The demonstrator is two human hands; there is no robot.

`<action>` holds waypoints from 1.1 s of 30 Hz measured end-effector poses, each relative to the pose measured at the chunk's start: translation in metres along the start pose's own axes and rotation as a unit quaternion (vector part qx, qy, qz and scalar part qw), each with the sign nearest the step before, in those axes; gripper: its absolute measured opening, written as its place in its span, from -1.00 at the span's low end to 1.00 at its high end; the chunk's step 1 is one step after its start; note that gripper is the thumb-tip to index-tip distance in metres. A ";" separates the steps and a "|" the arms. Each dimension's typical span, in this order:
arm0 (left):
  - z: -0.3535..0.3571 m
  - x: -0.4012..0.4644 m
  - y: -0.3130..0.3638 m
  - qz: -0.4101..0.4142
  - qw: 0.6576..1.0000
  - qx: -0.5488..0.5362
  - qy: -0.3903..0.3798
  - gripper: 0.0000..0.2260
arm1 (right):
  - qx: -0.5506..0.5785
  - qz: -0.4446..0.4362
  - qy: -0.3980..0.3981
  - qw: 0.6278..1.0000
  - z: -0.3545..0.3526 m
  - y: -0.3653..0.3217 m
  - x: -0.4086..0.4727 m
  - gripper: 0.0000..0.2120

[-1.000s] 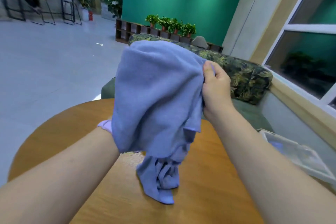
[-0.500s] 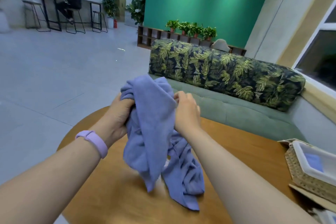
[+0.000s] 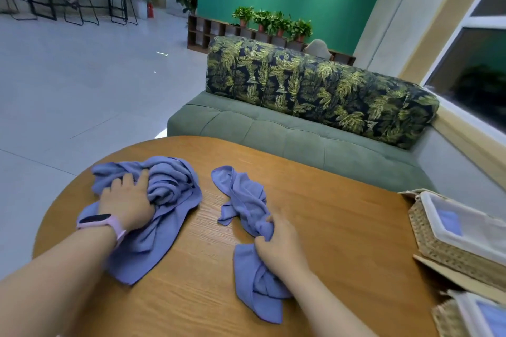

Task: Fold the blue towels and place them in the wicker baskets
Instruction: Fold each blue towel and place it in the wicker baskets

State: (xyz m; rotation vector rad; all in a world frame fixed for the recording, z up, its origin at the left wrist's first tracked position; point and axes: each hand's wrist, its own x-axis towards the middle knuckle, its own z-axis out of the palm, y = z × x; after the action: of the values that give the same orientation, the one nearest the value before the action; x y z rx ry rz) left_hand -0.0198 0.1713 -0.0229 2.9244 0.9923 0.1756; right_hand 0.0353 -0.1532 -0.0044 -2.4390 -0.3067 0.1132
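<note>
Two crumpled blue towels, one under each hand.
Left hand grips the left towel; right hand pinches the right towel. Soft, limp cloth: likely best taken by corners.

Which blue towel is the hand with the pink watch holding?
The bigger crumpled towel farthest from the baskets. The left hand, wearing the pink band, grips it.

two blue towels lay crumpled and apart on the surface: left towel bunched, right towel strung out. two lined baskets, near basket and far basket, each held a folded blue piece.
</note>
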 end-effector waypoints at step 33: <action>-0.089 -0.108 0.219 0.095 0.403 -0.712 -0.567 -0.68 | 0.708 0.167 -0.088 0.681 -0.108 0.010 -0.012 -0.71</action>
State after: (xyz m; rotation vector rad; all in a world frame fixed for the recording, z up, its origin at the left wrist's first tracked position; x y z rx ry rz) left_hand 0.0166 -0.0671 0.0739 0.8958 -0.0304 -0.5930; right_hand 0.0431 -0.2301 0.0730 -0.8687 0.1621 0.5241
